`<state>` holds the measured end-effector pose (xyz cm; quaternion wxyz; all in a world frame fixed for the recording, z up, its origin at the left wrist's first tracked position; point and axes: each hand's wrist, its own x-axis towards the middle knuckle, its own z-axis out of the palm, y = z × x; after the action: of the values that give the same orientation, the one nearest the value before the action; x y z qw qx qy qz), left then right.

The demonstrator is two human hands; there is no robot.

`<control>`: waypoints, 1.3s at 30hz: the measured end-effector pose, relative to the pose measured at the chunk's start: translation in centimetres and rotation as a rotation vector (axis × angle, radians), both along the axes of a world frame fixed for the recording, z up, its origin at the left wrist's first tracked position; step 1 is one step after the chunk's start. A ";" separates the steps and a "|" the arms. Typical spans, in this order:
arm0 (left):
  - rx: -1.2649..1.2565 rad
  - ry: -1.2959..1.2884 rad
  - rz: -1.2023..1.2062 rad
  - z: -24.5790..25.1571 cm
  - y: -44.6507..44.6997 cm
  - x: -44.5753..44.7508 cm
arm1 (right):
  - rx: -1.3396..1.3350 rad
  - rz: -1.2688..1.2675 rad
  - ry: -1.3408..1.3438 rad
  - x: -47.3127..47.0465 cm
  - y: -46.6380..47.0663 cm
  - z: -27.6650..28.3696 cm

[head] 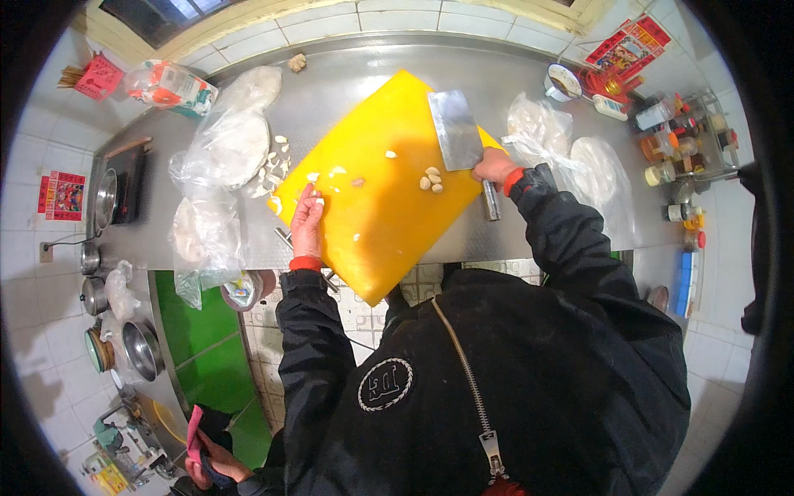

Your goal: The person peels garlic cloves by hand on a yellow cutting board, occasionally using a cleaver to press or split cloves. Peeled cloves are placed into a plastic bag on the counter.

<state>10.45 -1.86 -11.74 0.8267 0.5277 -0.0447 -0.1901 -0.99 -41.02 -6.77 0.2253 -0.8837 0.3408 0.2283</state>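
My right hand (496, 166) grips the handle of a Chinese cleaver (456, 130), its broad blade lying over the right part of a yellow cutting board (378, 124). Over the board's left edge, my left hand (307, 223) pinches a small white piece, apparently garlic (319, 202), between thumb and fingers. Just beyond those fingertips is another garlic piece (313, 177). Several peeled garlic cloves (432, 181) are grouped below the blade. A single clove (391, 154) sits mid-board, and bits of skin (337, 170) are scattered nearby.
More garlic and skins (273, 168) lie on the steel counter (347, 74) left of the board. Bagged white rounds (232, 149) flank it on the left, with another bag (589, 167) at right. Seasoning jars (676, 142) stand far right. Another person's hands (217, 462) hold a pink cloth lower left.
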 end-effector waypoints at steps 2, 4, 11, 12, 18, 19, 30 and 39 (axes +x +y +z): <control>0.024 -0.009 -0.055 0.4 -0.8 -0.5 | 0.032 -0.020 -0.003 0.1 -0.2 0.0; -0.073 0.047 -0.199 0.7 -2.3 -1.7 | 0.054 -0.021 -0.011 0.0 -0.6 -0.2; 0.085 0.314 -0.759 1.1 -1.5 -6.1 | -0.117 0.025 -0.184 -0.9 0.4 0.0; 0.036 0.290 -0.740 0.9 -1.1 -6.1 | -0.186 -0.006 -0.226 -1.1 0.8 0.4; -0.077 0.076 -0.200 0.7 0.1 1.3 | -0.376 0.083 -0.525 -1.2 4.3 3.0; -0.070 0.082 -0.121 1.5 0.1 1.8 | -0.377 0.110 -0.563 -0.9 5.4 3.4; 0.109 -0.266 0.071 16.5 -0.7 -6.5 | 1.205 0.166 -0.887 0.5 22.3 12.8; 0.144 -0.286 0.097 19.1 2.1 -9.6 | 1.414 0.177 -0.852 0.2 25.5 14.7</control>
<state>0.85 0.28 7.39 0.7801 0.6088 -0.1225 -0.0758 -0.75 -15.47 7.89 0.8186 -0.5680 -0.0683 0.0513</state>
